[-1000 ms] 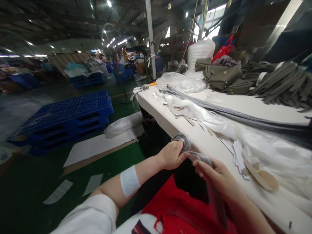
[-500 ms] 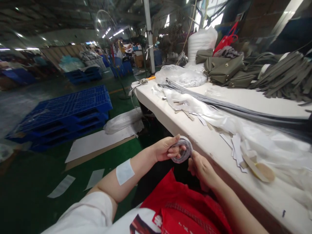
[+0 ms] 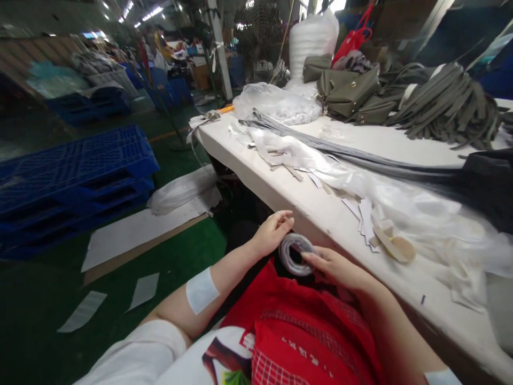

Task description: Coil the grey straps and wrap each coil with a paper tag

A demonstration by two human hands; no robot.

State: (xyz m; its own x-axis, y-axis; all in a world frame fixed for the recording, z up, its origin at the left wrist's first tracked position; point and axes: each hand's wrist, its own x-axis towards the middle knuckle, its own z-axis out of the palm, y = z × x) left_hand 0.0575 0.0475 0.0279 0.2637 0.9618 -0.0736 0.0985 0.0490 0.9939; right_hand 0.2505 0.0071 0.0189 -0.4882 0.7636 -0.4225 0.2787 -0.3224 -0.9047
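Note:
A coiled grey strip point(image 3: 285, 255) with a round hole in its middle hangs over my lap, just in front of the red apron point(image 3: 296, 326). My right hand point(image 3: 334, 267) pinches the coil at its right side, with the thumb on the inner edge and the other fingers partly hidden behind. Just above and left of the coil, my left hand point(image 3: 273, 233) holds nothing. Its fingers stretch forward, apart from the coil. Long grey strips point(image 3: 348, 151) lie in a bundle across the white table point(image 3: 256, 179).
Clear plastic film point(image 3: 385, 198), paper scraps point(image 3: 365, 219) and a tape roll point(image 3: 402, 248) lie along the table's near side. Olive bags point(image 3: 348, 91) and a heap of olive strips point(image 3: 444, 107) are farther back. Blue pallets point(image 3: 80, 171) stand on the floor at left.
My left hand has come out of the coil and its fingers have straightened. The coil now rests in my right hand alone. The view has swung a little to the right.

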